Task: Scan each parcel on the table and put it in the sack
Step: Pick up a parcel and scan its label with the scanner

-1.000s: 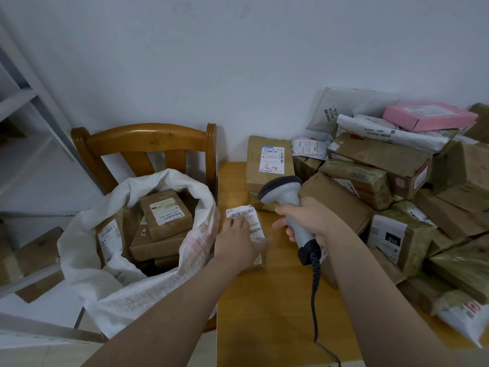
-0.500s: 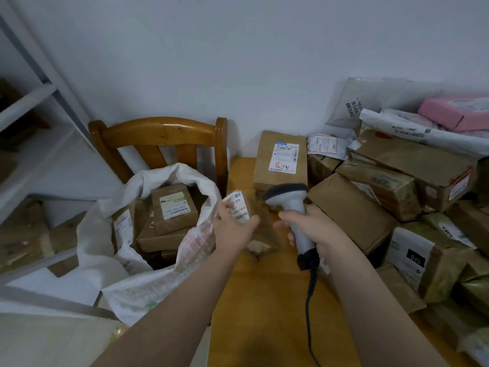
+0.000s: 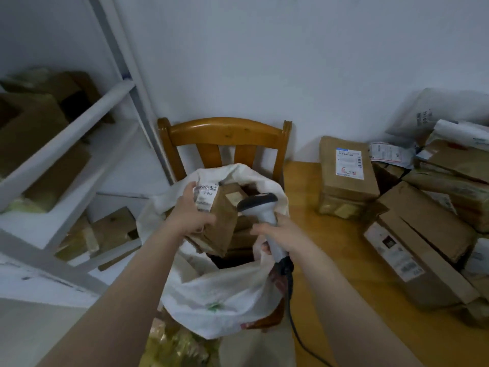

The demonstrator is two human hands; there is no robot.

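My left hand (image 3: 191, 211) grips a small brown parcel (image 3: 225, 215) with a white barcode label, held over the open mouth of the white sack (image 3: 227, 295). The sack sits on a wooden chair (image 3: 227, 133) and holds other brown parcels. My right hand (image 3: 280, 229) holds a grey barcode scanner (image 3: 260, 207) by its handle, just right of the parcel, over the sack's right rim. A pile of brown and plastic-wrapped parcels (image 3: 423, 213) lies on the wooden table (image 3: 344, 274) to the right.
A white metal shelf rack (image 3: 79, 144) with cardboard boxes stands on the left. The scanner's black cable (image 3: 293, 327) hangs down along the table's left edge. A yellowish wrapped package (image 3: 174, 345) lies below the sack. A white wall is behind.
My left hand lifted the small parcel off the table and carried it left over the sack. My right hand with the scanner followed left. The view turned left.
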